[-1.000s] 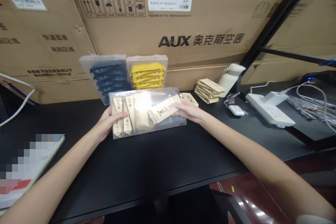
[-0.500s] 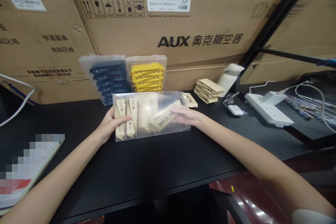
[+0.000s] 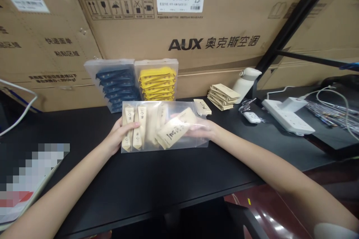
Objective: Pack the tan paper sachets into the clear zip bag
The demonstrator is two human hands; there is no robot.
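Head view shows the clear plastic bag (image 3: 165, 127) of beige sachets held just above the black bench (image 3: 157, 179), in front of the person. Compared with the pictures from a second and half a second earlier, the bag sits slightly further right and its right edge extends more toward the single loose sachet (image 3: 202, 106); the angled sachet (image 3: 175, 133) inside it lies lower and more tilted, with its printed face toward the camera. The upright sachets (image 3: 134, 127) at the left end keep their order. This indicates that the bag's contents are being shifted by hand inside the film. Left hand (image 3: 119, 136) grips the left end of the bag, thumb on the front face across the upright sachets, fingers behind. Right hand (image 3: 200, 131) is at the right end, seen partly through the film; its fingers close on the angled sachet, and whether they are inside the bag mouth or behind the film cannot be determined. Both forearms extend forward at a low angle and converge on the bag. Behind the bag, two clear boxes lean against a cardboard carton (image 3: 196, 41): the blue-sachet box (image 3: 114, 82) and the yellow-sachet box (image 3: 157, 80). A stack of beige sachets (image 3: 223, 97), a white bottle (image 3: 246, 82) and a white power strip (image 3: 288, 115) lie to the right.
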